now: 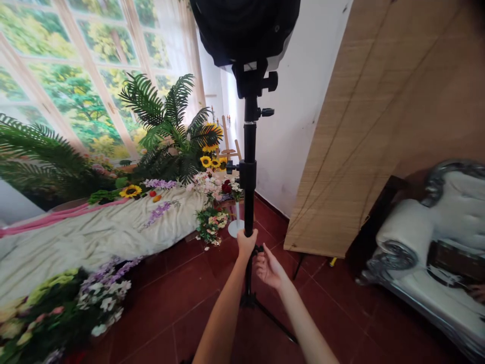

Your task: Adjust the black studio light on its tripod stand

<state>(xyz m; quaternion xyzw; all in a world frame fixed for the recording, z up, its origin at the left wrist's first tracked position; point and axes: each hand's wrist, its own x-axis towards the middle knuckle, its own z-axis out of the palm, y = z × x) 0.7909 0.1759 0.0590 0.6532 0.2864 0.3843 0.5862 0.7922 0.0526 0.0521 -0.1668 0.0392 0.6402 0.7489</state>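
Observation:
A black light stand rises upright in front of me, with a large black studio light mounted on its top. My left hand is wrapped round the stand's pole at a lower joint. Just below and to the right, my right hand has its fingers curled and its thumb raised at a small black locking knob. Thumb and forefinger meet the knob, partly hiding it. Higher on the pole are another knob and the light's tilt handle. One tripod leg slants along the floor.
To the left, a cream-draped platform bears artificial flowers and palm fronds before a window backdrop. A bamboo blind leans at the right, near a white tufted armchair. Red tiles cover the floor.

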